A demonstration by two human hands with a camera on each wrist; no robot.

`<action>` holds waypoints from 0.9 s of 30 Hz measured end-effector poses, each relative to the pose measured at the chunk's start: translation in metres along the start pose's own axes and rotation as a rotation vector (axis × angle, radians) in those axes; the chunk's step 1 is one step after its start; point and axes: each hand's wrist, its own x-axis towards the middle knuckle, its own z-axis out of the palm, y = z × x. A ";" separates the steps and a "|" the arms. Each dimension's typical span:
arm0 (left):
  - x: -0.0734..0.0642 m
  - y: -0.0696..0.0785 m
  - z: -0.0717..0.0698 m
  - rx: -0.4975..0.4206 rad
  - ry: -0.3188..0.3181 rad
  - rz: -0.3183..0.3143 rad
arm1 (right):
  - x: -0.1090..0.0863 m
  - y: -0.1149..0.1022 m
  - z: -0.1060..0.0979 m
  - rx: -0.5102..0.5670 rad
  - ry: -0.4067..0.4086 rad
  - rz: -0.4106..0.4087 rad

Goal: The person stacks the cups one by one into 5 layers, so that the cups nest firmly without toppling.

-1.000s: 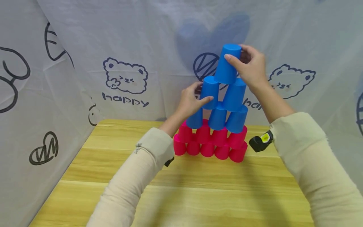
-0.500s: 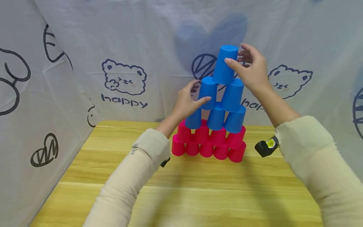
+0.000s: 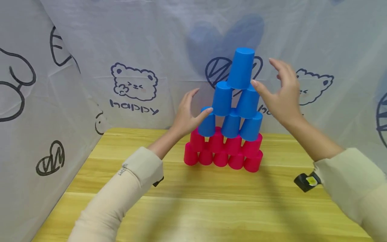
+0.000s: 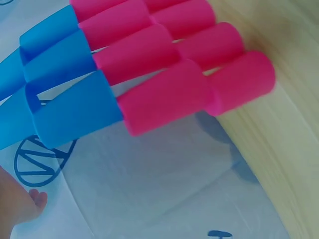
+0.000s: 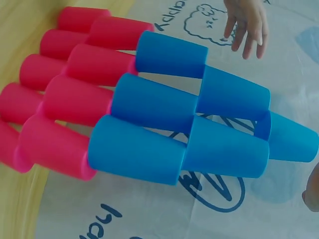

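A pyramid of upside-down plastic cups stands on the table. Its two lower rows are pink cups [image 3: 216,141], several in each. Above them come a row of three blue cups [image 3: 231,124], then a row of two. A single blue cup [image 3: 241,69] crowns the stack, straddling that pair. My right hand [image 3: 281,92] is spread to the right of the top cup, apart from it, thumb toward the stack. Left of the blue rows, my left hand [image 3: 188,116] has its fingers extended and holds nothing. In the right wrist view the left hand [image 5: 246,25] hangs clear of the cups.
The wood-grain table [image 3: 193,211] extends in front of the pyramid. Close behind it hangs a pale cloth backdrop [image 3: 169,40] with bear and heart drawings, which also covers the left side. A small black device [image 3: 306,181] sits at the right wrist.
My right hand has let go of the top cup and drawn back to the right and down. My left hand has moved left and down, away from the blue cup. The stack stays standing.
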 end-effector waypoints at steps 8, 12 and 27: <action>-0.023 -0.020 -0.014 0.064 -0.045 -0.008 | -0.030 0.011 -0.009 -0.032 -0.101 -0.123; -0.037 -0.030 -0.015 0.142 -0.072 0.040 | -0.051 0.022 -0.008 -0.073 -0.152 -0.148; -0.091 -0.065 -0.001 0.444 -0.117 0.104 | -0.125 0.061 0.007 -0.427 -0.374 -0.227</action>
